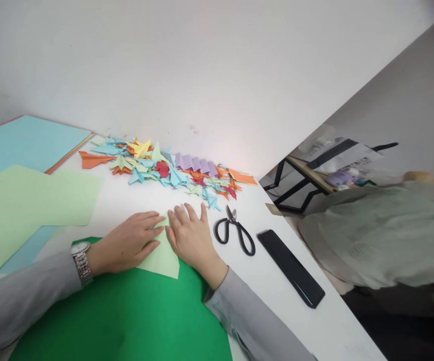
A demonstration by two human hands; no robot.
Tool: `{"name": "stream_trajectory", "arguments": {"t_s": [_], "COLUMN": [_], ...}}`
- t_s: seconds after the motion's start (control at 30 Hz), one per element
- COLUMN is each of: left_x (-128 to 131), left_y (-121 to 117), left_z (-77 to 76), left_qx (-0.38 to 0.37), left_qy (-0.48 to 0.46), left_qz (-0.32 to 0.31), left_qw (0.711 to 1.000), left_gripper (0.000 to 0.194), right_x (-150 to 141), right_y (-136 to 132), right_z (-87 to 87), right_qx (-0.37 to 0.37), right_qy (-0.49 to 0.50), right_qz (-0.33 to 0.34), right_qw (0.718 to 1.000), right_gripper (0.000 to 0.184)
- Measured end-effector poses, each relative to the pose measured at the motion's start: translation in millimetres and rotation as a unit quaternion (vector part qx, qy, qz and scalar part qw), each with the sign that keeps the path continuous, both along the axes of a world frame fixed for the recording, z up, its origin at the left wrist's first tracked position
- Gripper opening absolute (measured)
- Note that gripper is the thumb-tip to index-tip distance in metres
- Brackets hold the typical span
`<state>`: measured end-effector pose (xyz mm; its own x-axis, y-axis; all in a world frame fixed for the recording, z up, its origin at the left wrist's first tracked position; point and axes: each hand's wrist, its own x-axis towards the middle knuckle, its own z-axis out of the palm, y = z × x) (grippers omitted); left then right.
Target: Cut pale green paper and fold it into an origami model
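A folded piece of pale green paper (161, 261) lies on a large green sheet (138, 316), its narrow end pointing away from me. My left hand (129, 240) rests on the paper's left side with the fingers stretched out. On its right edge lies my right hand (190, 234), fingers spread, the thumb and index near the tip. Both hands press on the paper rather than grip it. Right of my right hand are scissors (234, 228) with black handles, blades slightly apart.
Many folded paper shapes (157, 165) lie along the wall. Light green sheets (32, 200) and blue sheets (32, 140) are at the left. A long black case (292, 268) lies at the right edge of the table (337, 331). A person in a grey-green top (386, 235) is beyond.
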<state>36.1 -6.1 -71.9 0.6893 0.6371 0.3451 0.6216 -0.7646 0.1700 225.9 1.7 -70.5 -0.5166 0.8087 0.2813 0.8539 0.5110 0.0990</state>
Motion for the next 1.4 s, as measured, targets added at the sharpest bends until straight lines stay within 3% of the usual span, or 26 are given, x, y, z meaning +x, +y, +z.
{"name": "stream_trajectory", "arguments": {"t_s": [0.97, 1.4], "left_x": [4.8, 6.4], "left_y": [-4.6, -4.9], "left_z": [-2.6, -1.8], "left_qx": [0.035, 0.017], "left_qy": [0.008, -0.002], "left_qz": [0.001, 0.008], "left_qw": [0.999, 1.000], "left_gripper": [0.030, 0.029], "right_x": [-1.5, -1.3], "right_y": [-0.8, -0.8], "right_z": [0.6, 0.1], "right_qx": [-0.007, -0.008], "right_qy": [-0.012, -0.012], "right_qz": [-0.007, -0.007], "right_qw": [1.000, 1.000], "right_gripper": [0.043, 0.043]}}
